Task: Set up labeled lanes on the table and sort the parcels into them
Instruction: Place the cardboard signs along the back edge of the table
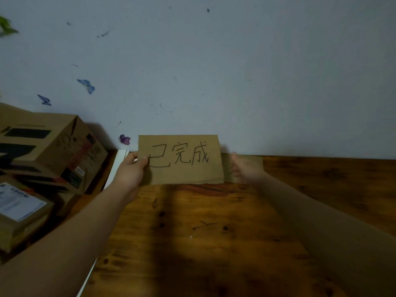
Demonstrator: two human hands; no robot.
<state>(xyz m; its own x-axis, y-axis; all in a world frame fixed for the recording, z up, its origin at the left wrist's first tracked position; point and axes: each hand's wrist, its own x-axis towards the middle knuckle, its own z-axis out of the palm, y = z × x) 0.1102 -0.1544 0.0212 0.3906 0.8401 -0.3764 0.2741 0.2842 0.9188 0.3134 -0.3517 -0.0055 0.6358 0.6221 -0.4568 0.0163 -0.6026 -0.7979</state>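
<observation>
- We saw a brown cardboard sign [182,161] standing upright at the far edge of the wooden bench [214,232], close to the pale wall [235,71].
- Black handwriting on its face read "已完成".
- Our left hand [130,168] pinched the sign's left edge, with the thumb lying on the front beside the first character.
- Our right hand [244,170] was just beside the sign's right edge, apart from the left hand; it was blurred, so we could not tell whether it gripped anything.
- Another strip of cardboard [258,160] lay against the wall behind that hand.
- Off the bench's left side, a stack of cardboard parcels [49,146] was piled up.
- One lower parcel [12,224] carried a white shipping label [19,202], its print too small to read.
- The top box bore dark printed blocks and small marks that we could not read either.
- Blue butterfly stickers [86,85] and a purple one [125,139] were stuck to the wall.
</observation>
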